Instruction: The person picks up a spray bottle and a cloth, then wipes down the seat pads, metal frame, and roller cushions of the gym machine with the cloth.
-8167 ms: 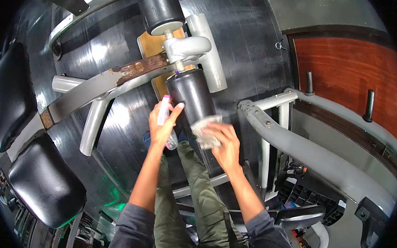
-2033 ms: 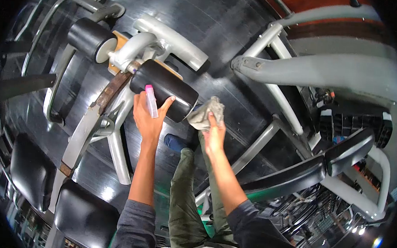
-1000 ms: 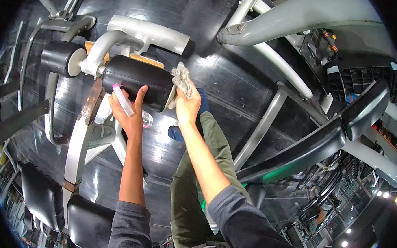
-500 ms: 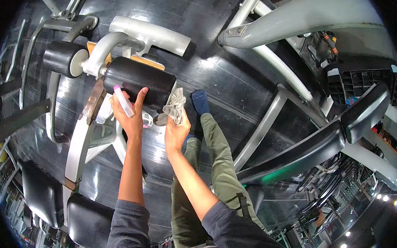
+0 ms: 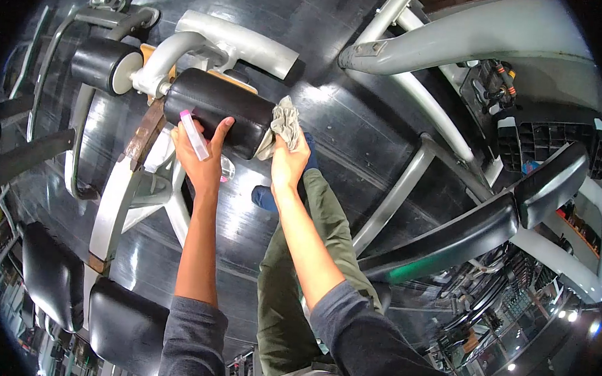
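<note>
My left hand (image 5: 204, 157) is closed around a clear spray bottle (image 5: 196, 136) with a pink tip, and its thumb rests against the near side of the black padded roller (image 5: 222, 109). In my right hand (image 5: 289, 163) is a crumpled grey-white cloth (image 5: 286, 124), pressed to the roller's right end face. The roller sits on a silver machine arm (image 5: 163, 61). Part of the bottle is hidden behind my left fingers.
A second black roller (image 5: 104, 65) is at the upper left. Two black seat pads (image 5: 127, 325) are at the lower left. On the right are a long black bench pad (image 5: 448, 242), a thick grey frame tube (image 5: 472, 33) and a black crate (image 5: 552, 143).
Over the last second the cloth went down along the roller's end, then back up. Earlier, the view turned and the roller swung from upright to nearly level in it. The left hand keeps the bottle.
</note>
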A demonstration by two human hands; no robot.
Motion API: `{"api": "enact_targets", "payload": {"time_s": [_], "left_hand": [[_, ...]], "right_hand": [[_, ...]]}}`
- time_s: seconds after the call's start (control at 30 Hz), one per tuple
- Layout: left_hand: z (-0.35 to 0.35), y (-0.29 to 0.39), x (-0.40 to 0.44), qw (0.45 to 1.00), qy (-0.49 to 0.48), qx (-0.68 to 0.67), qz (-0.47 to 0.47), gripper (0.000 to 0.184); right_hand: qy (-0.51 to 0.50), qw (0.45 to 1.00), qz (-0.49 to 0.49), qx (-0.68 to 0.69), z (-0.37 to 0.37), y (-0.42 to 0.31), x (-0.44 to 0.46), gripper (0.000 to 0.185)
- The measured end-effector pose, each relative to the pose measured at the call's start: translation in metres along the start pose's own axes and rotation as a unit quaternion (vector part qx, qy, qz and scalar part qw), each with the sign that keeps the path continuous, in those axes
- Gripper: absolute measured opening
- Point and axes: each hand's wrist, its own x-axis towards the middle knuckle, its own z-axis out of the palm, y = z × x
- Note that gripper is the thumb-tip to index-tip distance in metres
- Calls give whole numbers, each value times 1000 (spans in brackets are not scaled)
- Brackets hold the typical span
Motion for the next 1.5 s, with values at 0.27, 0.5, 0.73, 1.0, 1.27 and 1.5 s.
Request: {"api": "enact_targets", "payload": {"time_s": [0.27,0.5,0.73,1.0,1.27,1.5], "left_hand": [[0,-4,0,1000,16,14,16,49],[-4,5,0,999,3,-31,-29,45],[-41,23,-15,994,50,-66,-78,19],[-73,39,-10,956,68,-168,-230,27],[-93,34,41,911,58,-240,-332,31],[-94,15,78,889,53,-270,-366,30]], "right_hand": [[-60,998,-23,5,-20,3,-58,37],[-133,986,95,-43,-39,-10,-62,32],[-186,973,117,-71,-71,-59,-69,33],[-320,938,-28,-131,-6,-126,-36,25],[-443,871,-45,-205,58,-163,2,26],[-457,853,-59,-246,88,-164,11,30]]}}
